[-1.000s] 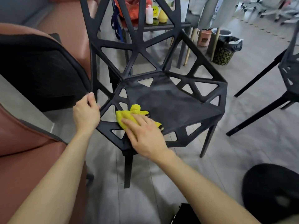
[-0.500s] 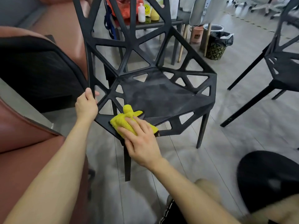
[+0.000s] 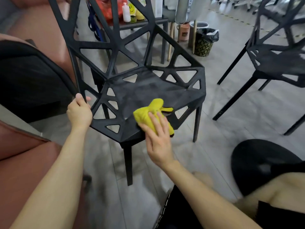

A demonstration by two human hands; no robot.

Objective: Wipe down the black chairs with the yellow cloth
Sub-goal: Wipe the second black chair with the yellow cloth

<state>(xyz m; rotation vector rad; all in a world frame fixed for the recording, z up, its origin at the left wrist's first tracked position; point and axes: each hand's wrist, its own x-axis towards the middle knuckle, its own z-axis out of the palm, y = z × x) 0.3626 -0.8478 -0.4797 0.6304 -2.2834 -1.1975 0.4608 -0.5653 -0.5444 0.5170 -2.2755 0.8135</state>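
Yellow cloth (image 3: 152,113) lay bunched at the front edge of the black chair (image 3: 148,90) seat, pressed flat under the right hand (image 3: 158,138), fingers extended. The left hand (image 3: 80,111) clenched the chair's side frame. Wiping so near the edge could push the cloth off onto the floor.

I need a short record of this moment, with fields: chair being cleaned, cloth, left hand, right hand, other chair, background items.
chair being cleaned: black chair, openwork frame, standing on grey floor
cloth: yellow cloth, bunched, on the seat near its front edge
left hand: left hand grips the chair's side frame
right hand: right hand lies flat on the cloth, pressing it to the seat
other chair: second black chair to the right, untouched
background items: white bottle on a dark table; lined bin on the floor
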